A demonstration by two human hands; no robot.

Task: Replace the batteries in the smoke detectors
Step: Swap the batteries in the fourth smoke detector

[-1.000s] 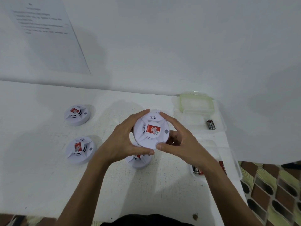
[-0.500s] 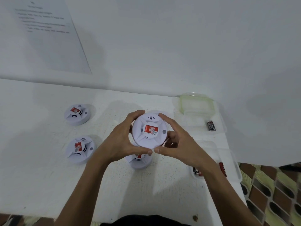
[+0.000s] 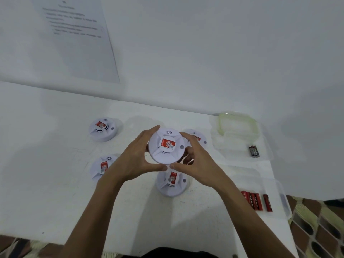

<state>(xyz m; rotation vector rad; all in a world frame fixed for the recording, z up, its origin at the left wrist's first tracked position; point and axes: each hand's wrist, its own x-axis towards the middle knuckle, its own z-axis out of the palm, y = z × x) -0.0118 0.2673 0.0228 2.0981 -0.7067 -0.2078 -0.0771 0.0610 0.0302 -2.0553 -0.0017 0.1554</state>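
1. While both hands are working above the table (image 3: 46, 183), a row of red batteries (image 3: 254, 200) is lying in a clear tray (image 3: 283, 198) at the near right.
2. The left hand (image 3: 134, 161) and the right hand (image 3: 197, 161) are each gripping the rim of one smoke detector (image 3: 166, 146), holding it up over a second detector (image 3: 172, 185) sitting on the table.
3. Judging by that grip, the person is twisting the casing open. The next move is calling for the base to come apart so the old cells can come out.
4. Farther off, three more detectors (image 3: 103, 129) are waiting, and two black batteries (image 3: 254, 151) are lying near a green-rimmed box (image 3: 238, 125).
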